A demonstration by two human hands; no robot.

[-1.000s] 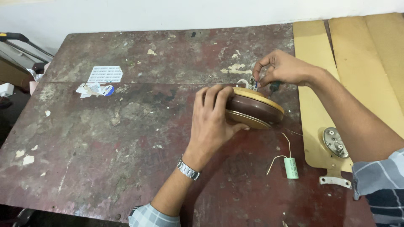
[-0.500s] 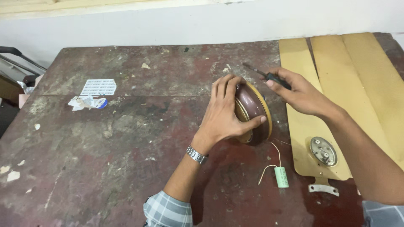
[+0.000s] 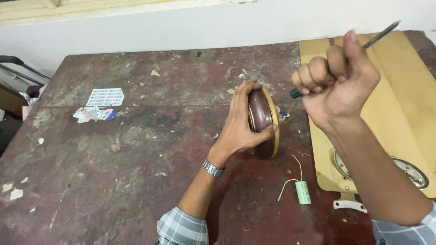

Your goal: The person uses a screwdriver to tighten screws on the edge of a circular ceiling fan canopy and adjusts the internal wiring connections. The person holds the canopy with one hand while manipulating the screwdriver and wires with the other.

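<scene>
Motor housing (image 3: pixel 263 119) on edge, left hand (image 3: pixel 240 124) gripping, green capacitor (image 3: pixel 303 192) nearby, probably loose.

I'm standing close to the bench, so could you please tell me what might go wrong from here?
1. The motor stands on its edge, steadied only by the left hand; if the grip loosens it may roll or tip.
2. The right hand holds the screwdriver raised with its tip up and outward, so it could jab someone nearby.
3. The capacitor and its wires lie loose by the right forearm and could be swept off.
</scene>
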